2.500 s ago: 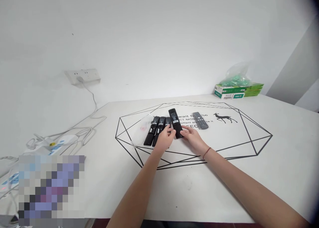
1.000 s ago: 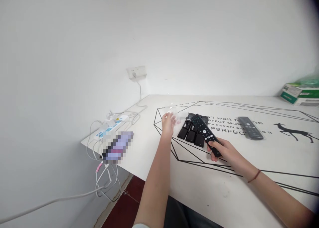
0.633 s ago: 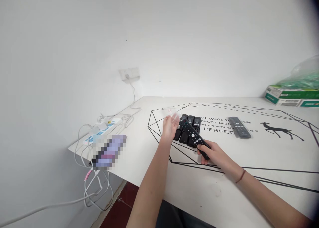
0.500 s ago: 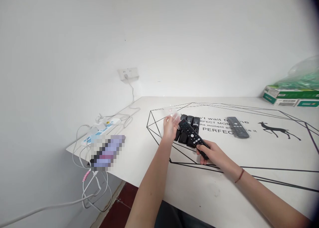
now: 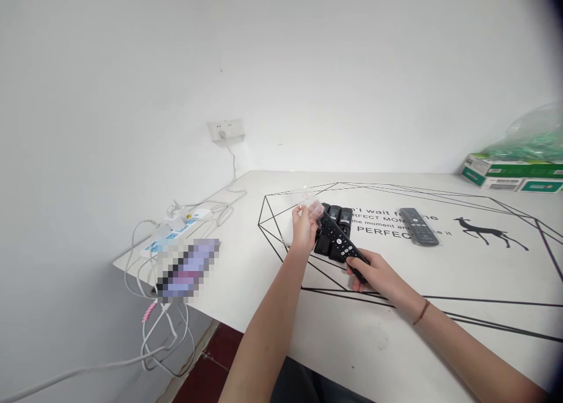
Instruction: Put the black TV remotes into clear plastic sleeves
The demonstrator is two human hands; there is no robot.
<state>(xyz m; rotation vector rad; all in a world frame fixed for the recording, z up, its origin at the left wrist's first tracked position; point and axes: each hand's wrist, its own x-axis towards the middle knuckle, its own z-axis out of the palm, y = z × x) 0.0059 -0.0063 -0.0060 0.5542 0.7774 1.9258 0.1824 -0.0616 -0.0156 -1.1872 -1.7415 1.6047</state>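
My right hand (image 5: 366, 267) grips the lower end of a black remote control (image 5: 339, 241), its button side up and its far end pointing up and left. My left hand (image 5: 303, 224) is closed on a clear plastic bag (image 5: 314, 208), which covers or touches the far end of that remote; exactly how far it reaches is hard to make out. Beneath and behind the held remote, several black remotes (image 5: 346, 216) lie side by side in rows on the table. Another remote in a clear sleeve (image 5: 419, 227) lies apart, to the right.
The white table (image 5: 264, 285) carries printed black lines, lettering and a deer. A power strip (image 5: 176, 236) with tangled white cables and a blurred-out purple item (image 5: 189, 269) sit at the left edge. Green and white boxes (image 5: 505, 171) under a plastic bag (image 5: 532, 136) stand back right.
My left hand has shifted slightly right with the plastic bag, which now overlaps the far end of the held remote. My right hand stays nearly in place.
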